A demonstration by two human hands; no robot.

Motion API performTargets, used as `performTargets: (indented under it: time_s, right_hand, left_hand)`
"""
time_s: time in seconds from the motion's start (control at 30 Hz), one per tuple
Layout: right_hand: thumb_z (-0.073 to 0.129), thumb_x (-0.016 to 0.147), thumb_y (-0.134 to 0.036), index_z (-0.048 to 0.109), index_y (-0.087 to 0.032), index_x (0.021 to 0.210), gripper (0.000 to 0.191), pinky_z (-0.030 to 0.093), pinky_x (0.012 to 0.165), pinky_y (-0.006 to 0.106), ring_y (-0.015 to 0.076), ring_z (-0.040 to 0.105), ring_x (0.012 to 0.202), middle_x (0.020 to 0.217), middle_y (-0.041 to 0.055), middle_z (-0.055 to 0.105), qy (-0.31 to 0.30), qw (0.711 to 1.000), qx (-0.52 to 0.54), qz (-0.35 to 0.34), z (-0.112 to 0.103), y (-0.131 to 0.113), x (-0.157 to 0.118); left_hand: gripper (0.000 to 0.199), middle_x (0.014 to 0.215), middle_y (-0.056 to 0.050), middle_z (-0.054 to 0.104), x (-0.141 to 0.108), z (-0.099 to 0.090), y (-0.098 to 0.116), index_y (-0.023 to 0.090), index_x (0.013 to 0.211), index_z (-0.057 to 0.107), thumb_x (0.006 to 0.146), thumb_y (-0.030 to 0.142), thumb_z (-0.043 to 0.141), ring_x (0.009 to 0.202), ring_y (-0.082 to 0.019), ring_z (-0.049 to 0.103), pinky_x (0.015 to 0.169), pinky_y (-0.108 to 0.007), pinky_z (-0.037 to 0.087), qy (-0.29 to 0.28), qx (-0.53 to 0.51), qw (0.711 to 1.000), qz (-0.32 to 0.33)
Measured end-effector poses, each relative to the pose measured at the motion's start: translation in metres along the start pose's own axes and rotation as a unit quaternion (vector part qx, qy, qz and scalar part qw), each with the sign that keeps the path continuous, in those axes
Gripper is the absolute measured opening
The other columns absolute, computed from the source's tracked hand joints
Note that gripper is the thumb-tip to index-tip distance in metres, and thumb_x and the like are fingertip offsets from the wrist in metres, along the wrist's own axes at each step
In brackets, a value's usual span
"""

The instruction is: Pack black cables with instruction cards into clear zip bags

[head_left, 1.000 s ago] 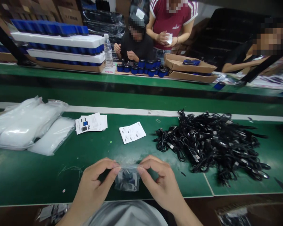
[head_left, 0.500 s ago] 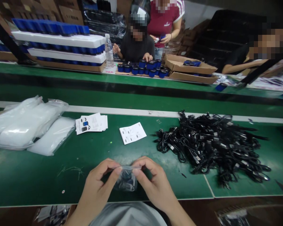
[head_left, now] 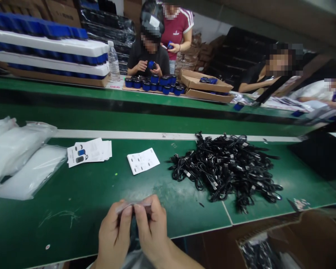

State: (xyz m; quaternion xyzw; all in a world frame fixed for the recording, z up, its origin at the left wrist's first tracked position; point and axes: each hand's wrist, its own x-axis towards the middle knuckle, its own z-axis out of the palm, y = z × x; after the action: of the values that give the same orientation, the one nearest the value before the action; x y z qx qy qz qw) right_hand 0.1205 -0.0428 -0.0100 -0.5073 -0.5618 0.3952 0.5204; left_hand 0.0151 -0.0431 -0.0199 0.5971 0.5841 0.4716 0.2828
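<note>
My left hand [head_left: 114, 231] and my right hand [head_left: 152, 228] are side by side at the table's front edge, thumbs nearly touching. Both pinch the top edge of a clear plastic bag [head_left: 133, 204]; its lower part is mostly hidden behind my fingers. Beyond them on the green table [head_left: 95, 194] lie a stack of printed leaflets [head_left: 143, 161] and another stack of cards [head_left: 89, 152] to its left. A big heap of black cables [head_left: 224, 168] lies to the right.
Clear bags of white material [head_left: 30, 172] lie at the left. Across the table stand trays of blue items [head_left: 50, 46], a bottle [head_left: 113, 63], blue jars [head_left: 154, 84] and cardboard trays [head_left: 207, 84], with several people behind. An open box [head_left: 285, 239] sits below right.
My hands have come closer together on the bag, whose contents are now hidden. The view has shifted right. Across the table, a seated person now holds up a blue item.
</note>
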Motion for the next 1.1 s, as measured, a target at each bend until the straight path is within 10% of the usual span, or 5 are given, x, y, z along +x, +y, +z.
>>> performTargets:
  time_s: [0.5,0.73,1.1]
  right_hand:
    - [0.052,0.085,-0.015,0.06,-0.018,0.076,0.012,0.041,0.064,0.024,0.0132,0.055,0.07,0.073,0.0005,0.057,-0.077,0.992,-0.101,-0.029,-0.032,-0.016,0.017]
    - [0.057,0.083,-0.015,0.062,-0.017,0.072,0.012,0.041,0.061,0.022,0.0121,0.055,0.066,0.069,0.0001,0.058,-0.066,0.993,-0.085,-0.05,-0.03,-0.02,0.012]
    - [0.061,0.082,-0.019,0.064,-0.017,0.065,0.017,0.041,0.056,0.02,0.0116,0.057,0.059,0.063,0.0,0.061,-0.108,0.99,-0.071,-0.056,-0.031,-0.022,0.006]
  left_hand:
    - [0.018,0.078,0.001,0.06,0.023,-0.028,0.013,0.022,0.078,0.061,0.086,0.034,0.05,0.068,-0.012,0.06,0.06,-0.017,0.047,-0.172,0.028,0.985,-0.015]
    - [0.02,0.065,0.004,0.056,0.021,-0.032,0.011,0.022,0.068,0.06,0.084,0.03,0.052,0.056,-0.009,0.055,0.053,-0.016,0.043,-0.111,0.068,0.989,0.065]
    - [0.022,0.066,0.003,0.061,0.013,-0.05,0.011,0.022,0.07,0.064,0.086,0.025,0.05,0.061,-0.009,0.059,0.057,-0.017,0.044,-0.168,0.037,0.985,0.03]
